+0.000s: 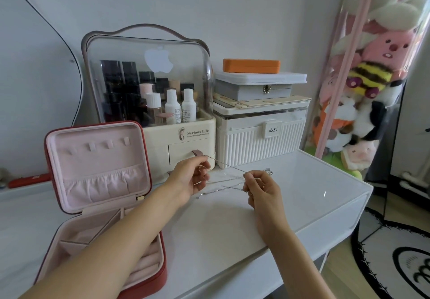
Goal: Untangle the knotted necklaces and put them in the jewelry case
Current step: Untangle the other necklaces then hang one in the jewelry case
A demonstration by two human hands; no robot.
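Thin silver necklace chains stretch in the air between my two hands above the white desk. My left hand pinches one end of the chains near the cosmetic organiser's drawer. My right hand pinches the other end, a little lower and to the right. More strands hang slack between the hands. A small silver pendant shows just behind my right hand. The red jewelry case with pink lining stands open at the left, its lid upright and its tray partly hidden by my left forearm.
A cream cosmetic organiser with bottles stands behind my hands. Beside it sits a white ribbed box stacked with a grey box and an orange case. The desk's right edge is near. Plush toys hang at the right.
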